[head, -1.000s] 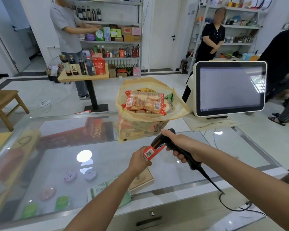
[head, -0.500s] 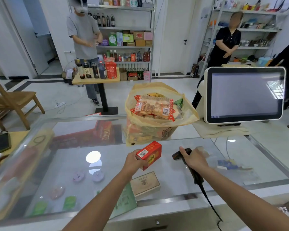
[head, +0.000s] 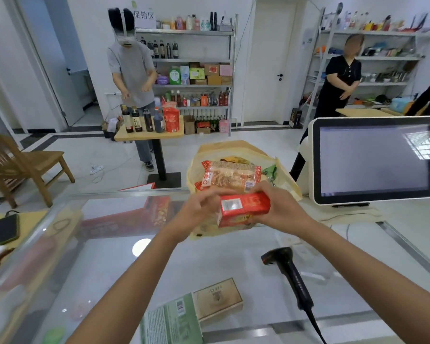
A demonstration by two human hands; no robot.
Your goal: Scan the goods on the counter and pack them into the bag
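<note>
Two hands share the red box (head: 243, 208), held above the counter (head: 109, 256) just before the bag (head: 292, 181); my right hand (head: 282, 211) wraps its right end, my left hand (head: 199, 211) pinches its left; best lifted over the rim and laid flat, I judge, since the snack packet (head: 230, 176) crowds the mouth; the scanner (head: 292, 278) lies toward the right edge; a tan box (head: 217, 299) and a green box (head: 171, 320) wait at the near edge.

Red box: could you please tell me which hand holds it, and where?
The right hand grips the red box by its right end; the left hand is at its left end, grip unclear.
</note>
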